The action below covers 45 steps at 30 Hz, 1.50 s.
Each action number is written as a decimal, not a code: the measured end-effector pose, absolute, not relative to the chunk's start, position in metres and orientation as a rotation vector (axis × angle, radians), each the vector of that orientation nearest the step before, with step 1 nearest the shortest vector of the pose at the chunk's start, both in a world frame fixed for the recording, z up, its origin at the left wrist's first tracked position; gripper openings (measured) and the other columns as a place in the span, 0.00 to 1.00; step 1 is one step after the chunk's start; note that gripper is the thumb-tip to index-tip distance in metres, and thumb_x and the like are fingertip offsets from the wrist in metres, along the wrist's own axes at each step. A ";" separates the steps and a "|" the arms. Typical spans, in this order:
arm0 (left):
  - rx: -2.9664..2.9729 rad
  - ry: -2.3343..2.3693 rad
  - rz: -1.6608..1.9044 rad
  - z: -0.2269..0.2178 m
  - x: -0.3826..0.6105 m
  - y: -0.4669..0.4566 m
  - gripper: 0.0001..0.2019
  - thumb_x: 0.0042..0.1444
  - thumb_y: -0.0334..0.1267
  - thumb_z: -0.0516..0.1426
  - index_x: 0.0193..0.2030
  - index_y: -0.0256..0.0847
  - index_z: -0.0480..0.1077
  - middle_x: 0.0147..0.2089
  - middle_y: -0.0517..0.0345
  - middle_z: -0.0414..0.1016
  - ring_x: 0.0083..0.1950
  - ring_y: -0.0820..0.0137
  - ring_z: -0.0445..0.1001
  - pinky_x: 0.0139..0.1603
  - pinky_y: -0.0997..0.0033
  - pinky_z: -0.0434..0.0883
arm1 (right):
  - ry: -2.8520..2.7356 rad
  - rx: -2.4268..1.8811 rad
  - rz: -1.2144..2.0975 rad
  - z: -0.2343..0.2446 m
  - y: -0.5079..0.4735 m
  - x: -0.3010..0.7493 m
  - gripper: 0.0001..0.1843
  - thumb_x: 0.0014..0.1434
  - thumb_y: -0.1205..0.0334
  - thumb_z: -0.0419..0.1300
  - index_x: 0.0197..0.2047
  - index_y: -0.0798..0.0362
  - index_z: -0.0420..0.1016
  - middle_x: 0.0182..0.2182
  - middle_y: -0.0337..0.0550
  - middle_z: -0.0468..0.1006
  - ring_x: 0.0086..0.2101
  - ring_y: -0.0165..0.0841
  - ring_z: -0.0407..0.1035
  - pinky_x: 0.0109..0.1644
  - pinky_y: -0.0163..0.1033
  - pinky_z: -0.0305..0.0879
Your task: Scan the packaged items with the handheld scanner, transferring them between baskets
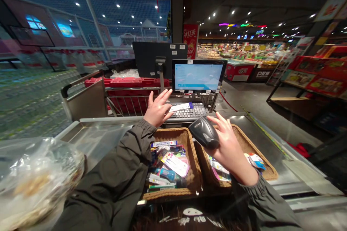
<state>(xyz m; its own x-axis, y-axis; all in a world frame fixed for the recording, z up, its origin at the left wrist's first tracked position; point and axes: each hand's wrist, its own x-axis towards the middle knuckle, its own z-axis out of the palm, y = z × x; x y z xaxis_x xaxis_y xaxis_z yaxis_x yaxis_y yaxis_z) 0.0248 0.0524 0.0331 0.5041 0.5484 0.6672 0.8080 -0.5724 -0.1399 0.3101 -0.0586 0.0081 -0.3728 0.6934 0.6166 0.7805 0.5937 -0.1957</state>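
Between the thumb and fingers of my left hand (159, 109) is a slim white packet (180, 107) with a blue-purple end, held over the keyboard (200, 110); its other fingers stretch upward. My right hand (229, 144) grips a black barcode scanner (204, 132), its head pointing left towards the packet. Below my left hand, a brown wicker basket (195, 173) holds several small packaged goods (173, 164), some looking like pens. A second wicker basket (267, 168) lies under my right forearm, with a few packages inside, partly hidden by my hand.
Behind the keyboard stand a lit touch screen (199, 76) and a dark monitor (151, 59). A clear plastic bag (35, 177) lies on the metal counter at left. Beyond the counter is a metal shopping cart (130, 103) with red items. Display shelves (314, 75) stand at right.
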 end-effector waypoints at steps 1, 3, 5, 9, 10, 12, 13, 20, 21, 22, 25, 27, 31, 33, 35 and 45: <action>-2.332 -1.123 -0.787 0.029 0.024 0.051 0.08 0.61 0.42 0.58 0.38 0.41 0.76 0.74 0.46 0.52 0.73 0.52 0.55 0.72 0.34 0.35 | -2.153 -1.167 -0.150 0.006 -0.059 0.310 0.21 0.54 0.62 0.60 0.53 0.53 0.73 0.62 0.59 0.66 0.68 0.61 0.46 0.64 0.78 0.46; -2.369 -1.142 -0.754 0.019 0.021 0.049 0.08 0.60 0.42 0.58 0.37 0.41 0.76 0.74 0.45 0.53 0.73 0.52 0.56 0.72 0.32 0.36 | -2.158 -1.175 -0.116 0.003 -0.060 0.309 0.21 0.53 0.62 0.60 0.51 0.53 0.73 0.62 0.59 0.67 0.68 0.61 0.47 0.64 0.78 0.46; -2.410 -1.167 -0.713 0.008 0.018 0.046 0.08 0.60 0.42 0.59 0.36 0.40 0.76 0.74 0.44 0.54 0.73 0.51 0.57 0.71 0.32 0.37 | -2.163 -1.185 -0.094 0.000 -0.060 0.307 0.21 0.53 0.62 0.60 0.51 0.53 0.73 0.62 0.59 0.67 0.68 0.61 0.47 0.64 0.78 0.46; -2.503 -1.220 -0.611 -0.020 0.013 0.038 0.08 0.59 0.41 0.60 0.35 0.40 0.76 0.73 0.44 0.55 0.72 0.52 0.57 0.71 0.32 0.39 | -2.176 -1.205 -0.079 -0.007 -0.058 0.302 0.21 0.53 0.62 0.60 0.52 0.52 0.73 0.62 0.58 0.67 0.68 0.60 0.48 0.64 0.78 0.47; -2.531 -1.237 -0.580 -0.028 0.013 0.036 0.08 0.59 0.41 0.60 0.35 0.40 0.76 0.73 0.44 0.55 0.72 0.52 0.57 0.71 0.32 0.40 | -2.181 -1.208 -0.075 -0.008 -0.057 0.301 0.22 0.53 0.62 0.60 0.52 0.53 0.73 0.62 0.58 0.67 0.68 0.61 0.48 0.64 0.78 0.47; -2.592 -1.275 -0.504 -0.044 0.013 0.033 0.08 0.59 0.41 0.61 0.34 0.40 0.76 0.73 0.45 0.55 0.72 0.52 0.57 0.71 0.31 0.41 | -2.182 -1.208 -0.066 -0.012 -0.055 0.300 0.22 0.53 0.61 0.60 0.52 0.53 0.73 0.61 0.59 0.67 0.67 0.61 0.49 0.64 0.78 0.48; -2.626 -1.294 -0.461 -0.052 0.014 0.032 0.08 0.59 0.41 0.61 0.33 0.40 0.76 0.73 0.45 0.55 0.72 0.52 0.57 0.71 0.30 0.41 | -2.181 -1.207 -0.060 -0.013 -0.054 0.299 0.22 0.53 0.61 0.61 0.52 0.54 0.73 0.61 0.59 0.68 0.67 0.62 0.49 0.64 0.77 0.48; -2.844 -1.296 -0.209 -0.107 0.020 0.033 0.08 0.59 0.40 0.60 0.34 0.40 0.78 0.72 0.46 0.58 0.72 0.53 0.58 0.70 0.30 0.41 | -2.191 -1.259 0.038 -0.022 -0.051 0.300 0.22 0.51 0.61 0.62 0.51 0.55 0.74 0.61 0.58 0.68 0.67 0.60 0.50 0.65 0.75 0.48; -2.861 -1.279 -0.194 -0.115 0.021 0.035 0.08 0.59 0.41 0.60 0.35 0.40 0.78 0.72 0.46 0.58 0.72 0.53 0.58 0.70 0.30 0.40 | -2.189 -1.276 0.053 -0.022 -0.052 0.300 0.23 0.51 0.62 0.63 0.51 0.55 0.74 0.61 0.58 0.68 0.67 0.60 0.50 0.66 0.74 0.47; -2.878 -1.262 -0.185 -0.122 0.022 0.036 0.08 0.59 0.41 0.60 0.35 0.41 0.78 0.72 0.47 0.59 0.72 0.54 0.59 0.70 0.31 0.39 | -2.187 -1.292 0.074 -0.022 -0.053 0.300 0.24 0.51 0.62 0.63 0.52 0.55 0.74 0.61 0.58 0.68 0.67 0.60 0.50 0.66 0.74 0.46; -2.935 -1.212 -0.149 -0.141 0.024 0.039 0.08 0.57 0.41 0.61 0.34 0.41 0.78 0.70 0.47 0.63 0.70 0.52 0.61 0.70 0.30 0.39 | -2.184 -1.323 0.129 -0.022 -0.056 0.301 0.28 0.50 0.65 0.63 0.56 0.54 0.72 0.61 0.57 0.68 0.67 0.58 0.50 0.67 0.73 0.45; -2.966 -1.197 -0.088 -0.147 0.025 0.041 0.06 0.56 0.40 0.61 0.35 0.42 0.78 0.69 0.47 0.64 0.70 0.51 0.62 0.69 0.28 0.41 | -2.191 -1.326 0.152 -0.024 -0.056 0.305 0.30 0.49 0.65 0.63 0.57 0.54 0.71 0.61 0.56 0.69 0.67 0.57 0.50 0.67 0.72 0.45; -2.950 -1.198 0.016 -0.140 0.028 0.040 0.11 0.54 0.39 0.62 0.45 0.42 0.78 0.70 0.42 0.62 0.71 0.49 0.59 0.69 0.28 0.45 | -2.149 -1.411 0.164 -0.032 -0.058 0.328 0.29 0.49 0.64 0.62 0.56 0.53 0.72 0.61 0.55 0.69 0.67 0.57 0.51 0.68 0.71 0.46; -2.927 -1.162 -0.020 -0.127 0.034 0.039 0.14 0.55 0.40 0.63 0.48 0.42 0.77 0.70 0.42 0.61 0.72 0.49 0.58 0.69 0.29 0.45 | -2.100 -1.481 0.144 -0.036 -0.061 0.347 0.29 0.50 0.63 0.62 0.57 0.53 0.72 0.61 0.55 0.69 0.67 0.57 0.52 0.68 0.71 0.45; -2.914 -1.122 -0.083 -0.112 0.044 0.040 0.14 0.56 0.42 0.62 0.48 0.43 0.77 0.70 0.43 0.61 0.72 0.49 0.57 0.69 0.29 0.45 | -2.056 -1.523 0.121 -0.040 -0.064 0.369 0.29 0.50 0.62 0.62 0.58 0.54 0.71 0.61 0.56 0.70 0.67 0.57 0.53 0.68 0.71 0.46; -2.874 -0.932 -0.409 -0.080 0.167 0.077 0.10 0.56 0.42 0.63 0.43 0.41 0.78 0.71 0.41 0.59 0.73 0.45 0.53 0.67 0.28 0.50 | -1.731 -1.737 -0.013 -0.050 -0.075 0.460 0.25 0.51 0.57 0.61 0.53 0.53 0.72 0.57 0.59 0.72 0.65 0.61 0.55 0.65 0.76 0.46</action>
<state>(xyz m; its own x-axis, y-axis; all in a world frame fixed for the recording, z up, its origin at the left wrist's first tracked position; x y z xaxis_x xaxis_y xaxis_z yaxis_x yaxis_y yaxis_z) 0.1673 0.0772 -0.0801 0.7775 0.5629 0.2805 0.5877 -0.8090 -0.0057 0.4604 -0.0745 -0.0498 0.1171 0.8824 0.4557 0.8892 0.1111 -0.4438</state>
